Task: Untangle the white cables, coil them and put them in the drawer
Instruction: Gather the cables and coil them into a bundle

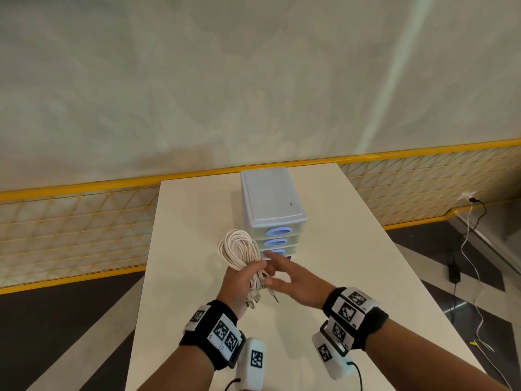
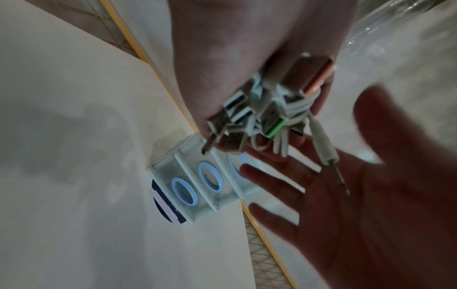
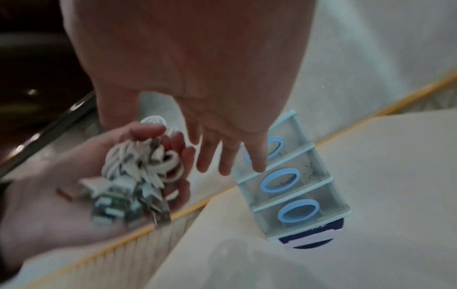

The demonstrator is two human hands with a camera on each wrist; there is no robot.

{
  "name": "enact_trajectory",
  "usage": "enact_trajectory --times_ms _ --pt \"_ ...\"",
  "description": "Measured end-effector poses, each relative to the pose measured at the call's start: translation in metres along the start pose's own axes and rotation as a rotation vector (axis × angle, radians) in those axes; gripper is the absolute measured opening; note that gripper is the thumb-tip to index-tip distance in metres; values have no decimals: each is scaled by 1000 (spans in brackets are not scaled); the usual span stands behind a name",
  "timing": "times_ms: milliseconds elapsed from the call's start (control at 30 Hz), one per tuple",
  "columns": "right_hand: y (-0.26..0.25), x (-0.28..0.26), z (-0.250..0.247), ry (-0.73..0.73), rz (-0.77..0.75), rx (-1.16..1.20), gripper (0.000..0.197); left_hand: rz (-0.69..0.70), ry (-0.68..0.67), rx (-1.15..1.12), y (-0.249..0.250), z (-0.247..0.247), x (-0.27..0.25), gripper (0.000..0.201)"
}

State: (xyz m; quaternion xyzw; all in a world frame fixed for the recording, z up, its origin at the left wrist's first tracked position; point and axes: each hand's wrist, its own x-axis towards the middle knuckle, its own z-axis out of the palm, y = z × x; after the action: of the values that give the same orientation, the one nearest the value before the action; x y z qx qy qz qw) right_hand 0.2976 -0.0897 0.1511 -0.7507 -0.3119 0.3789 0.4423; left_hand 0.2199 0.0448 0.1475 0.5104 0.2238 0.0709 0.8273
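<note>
Three drawers face the person in a small clear drawer unit (image 1: pixel 272 210) on the white table (image 1: pixel 352 249), each with a blue oval handle. Left hand (image 1: pixel 242 280) grips the coiled white cables (image 1: pixel 239 249), fingers curled round the bundle. Loops stand up above the fist, plugs (image 2: pixel 259 117) spill out below the palm. Right hand (image 1: pixel 293 280) is spread, fingers straight, holding nothing, fingertips (image 3: pixel 258 166) just in front of the drawer fronts, right beside the bundle. Contact with a handle, can't tell.
</note>
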Motion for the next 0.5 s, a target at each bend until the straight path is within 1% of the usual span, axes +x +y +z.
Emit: enact_trajectory --times_ms 33,100,167,233,300,367,400,433,467,500 --pt "4 -2 2 -41 -5 -77 61 -13 -4 1 1 -1 -1 11" --pt "10 0 4 -40 -30 -124 55 -15 -12 4 3 0 -2 11" --pt "11 2 4 11 -80 -96 49 -8 -49 -3 5 3 -3 5" --pt "12 4 2 58 -143 -65 40 4 -91 8 8 4 -2 11" --pt "13 6 1 86 -162 -39 29 11 -103 8 9 3 -1 14" --pt "13 7 4 89 -151 -37 29 16 -91 11 11 4 -1 15" --pt "15 8 5 91 -130 -53 35 33 -69 55 12 4 1 14" --pt "20 10 5 97 -90 -78 43 61 -32 165 15 4 2 13" --pt "25 13 5 117 -34 -97 46 88 14 315 16 3 6 13" --pt "31 14 3 151 24 -96 45 107 60 478 18 1 10 14"
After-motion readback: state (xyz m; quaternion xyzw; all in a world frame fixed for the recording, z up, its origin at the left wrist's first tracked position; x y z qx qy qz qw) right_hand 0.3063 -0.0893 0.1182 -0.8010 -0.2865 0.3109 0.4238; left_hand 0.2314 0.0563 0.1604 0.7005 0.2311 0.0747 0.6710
